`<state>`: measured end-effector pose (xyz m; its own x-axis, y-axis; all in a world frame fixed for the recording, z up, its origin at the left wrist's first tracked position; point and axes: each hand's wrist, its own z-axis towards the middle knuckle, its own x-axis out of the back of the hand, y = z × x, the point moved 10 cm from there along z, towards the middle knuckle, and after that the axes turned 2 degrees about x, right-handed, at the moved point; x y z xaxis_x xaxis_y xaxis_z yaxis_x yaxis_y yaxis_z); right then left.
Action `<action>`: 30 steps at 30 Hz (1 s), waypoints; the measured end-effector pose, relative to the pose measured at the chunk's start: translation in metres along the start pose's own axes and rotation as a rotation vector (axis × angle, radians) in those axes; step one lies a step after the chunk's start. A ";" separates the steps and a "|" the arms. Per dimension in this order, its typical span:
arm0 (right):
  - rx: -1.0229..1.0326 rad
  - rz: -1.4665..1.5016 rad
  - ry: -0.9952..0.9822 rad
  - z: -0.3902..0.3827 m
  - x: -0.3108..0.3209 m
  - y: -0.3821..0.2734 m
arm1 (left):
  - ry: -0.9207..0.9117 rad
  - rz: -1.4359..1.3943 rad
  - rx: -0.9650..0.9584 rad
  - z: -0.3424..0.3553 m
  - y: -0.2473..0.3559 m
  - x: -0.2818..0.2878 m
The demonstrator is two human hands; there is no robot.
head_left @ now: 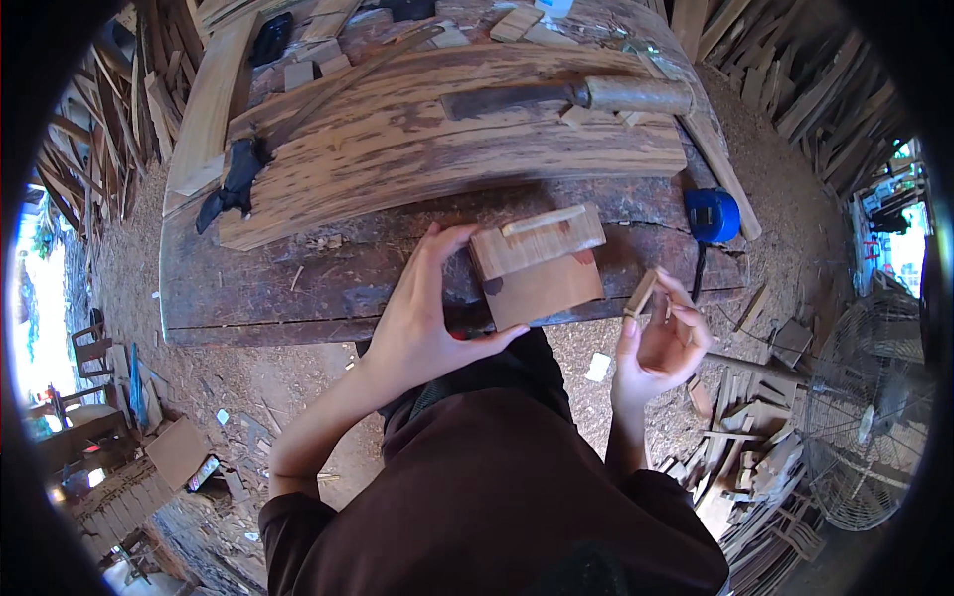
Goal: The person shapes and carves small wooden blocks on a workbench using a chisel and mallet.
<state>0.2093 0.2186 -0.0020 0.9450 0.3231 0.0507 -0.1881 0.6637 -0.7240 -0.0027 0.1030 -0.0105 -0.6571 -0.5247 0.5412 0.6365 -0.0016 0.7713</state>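
Note:
My left hand [427, 308] grips a small wooden box [541, 290] at the front edge of the workbench; a light strip [545, 219] lies along its upper part. My right hand [664, 338], just right of the box, pinches a short thin wooden piece [643, 294] between thumb and fingers. A blue tape measure [711, 214] sits on the bench to the upper right. Behind the box lies a long streaked plank [378, 169], with a wooden-handled blade [639, 94] across it.
The worn bench [229, 298] also bears a black object [237, 179], side boards [219, 89] and offcuts [517, 24]. A wire fan guard [860, 417] stands at right, near a pile of scrap wood [745, 467]. Stacked timber [785, 79] lines the surroundings.

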 end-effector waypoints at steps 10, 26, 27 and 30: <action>0.089 -0.133 -0.182 -0.026 -0.028 -0.009 | 0.221 0.107 0.089 -0.013 -0.004 -0.007; 0.049 -0.201 -0.100 -0.032 -0.043 -0.001 | 0.271 0.144 0.022 -0.018 -0.004 -0.006; 0.040 -0.180 -0.089 -0.033 -0.042 0.001 | 0.275 0.145 0.009 -0.018 -0.003 -0.006; 0.037 -0.200 -0.099 -0.031 -0.043 -0.001 | 0.281 0.155 -0.012 -0.016 -0.001 -0.005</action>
<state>0.1771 0.1836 -0.0248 0.9339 0.2464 0.2592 -0.0113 0.7448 -0.6672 0.0064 0.0915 -0.0191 -0.4155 -0.7343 0.5368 0.7259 0.0878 0.6821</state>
